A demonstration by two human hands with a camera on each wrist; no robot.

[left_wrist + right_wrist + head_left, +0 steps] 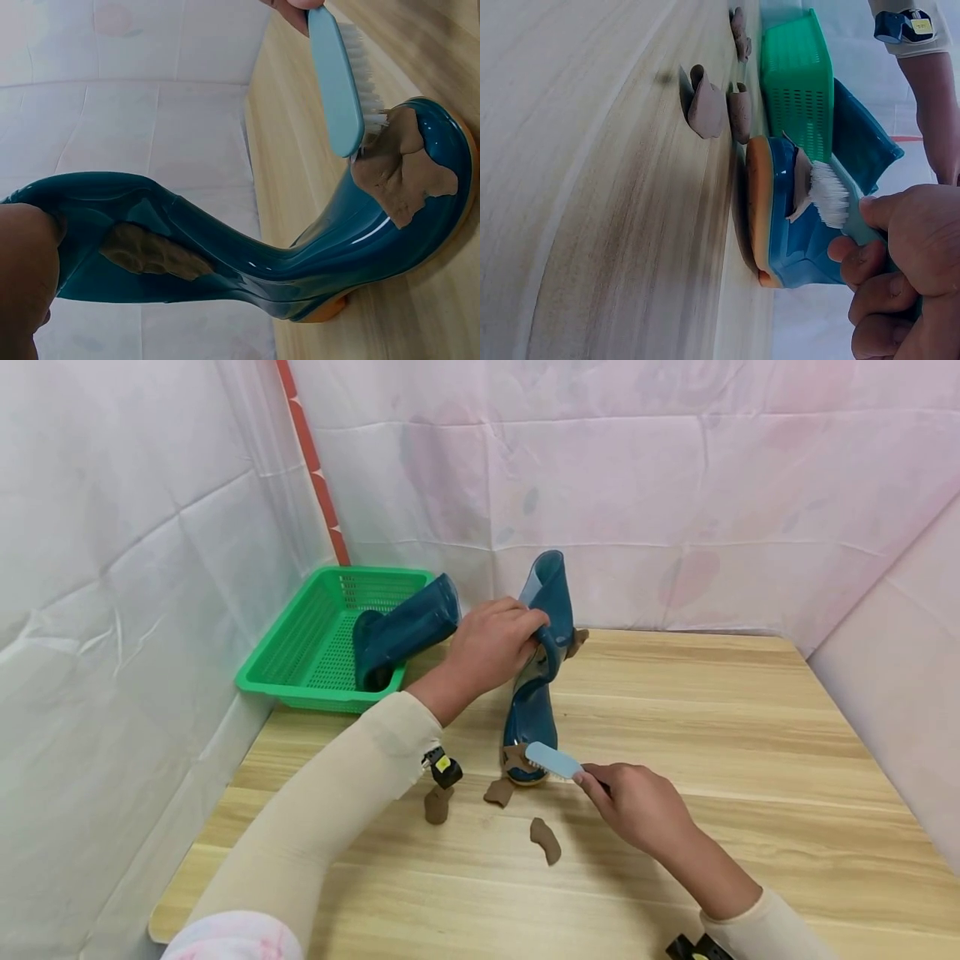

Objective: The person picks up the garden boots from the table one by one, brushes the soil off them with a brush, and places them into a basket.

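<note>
- The fingers (517, 620) of the left hand (491, 647) curl over the rim of the upright boot (534, 693) and pinch its soft top; the fingers (870, 259) of the right hand (641, 802) wrap closed round the handle of the brush (553, 762).
- The table (750, 760) is pale wood and carries everything; the upright boot stands near its middle, sole flat on the wood.
- The basket (300, 652) is green plastic and sits at the far left of the table, against the wall cloth.
- A second boot (408, 628) of the same dark blue lies tipped in the basket, its shaft leaning out over the rim.
- The upright boot looks like shiny rubber: probably light, slick on the surface, and floppy in the shaft, which folds where the left hand grips it. A hold at the rim seems enough to steady it; the stiffer foot by the orange sole would be the firmer place.
- The brush, light blue with white bristles (367, 82), touches the toe.
- A brown clay-like patch (401, 176) clings to the toe right under the bristles; another shows on the shaft in the left wrist view.
- Three brown lumps (545, 840) lie on the table just in front of the toe.
</note>
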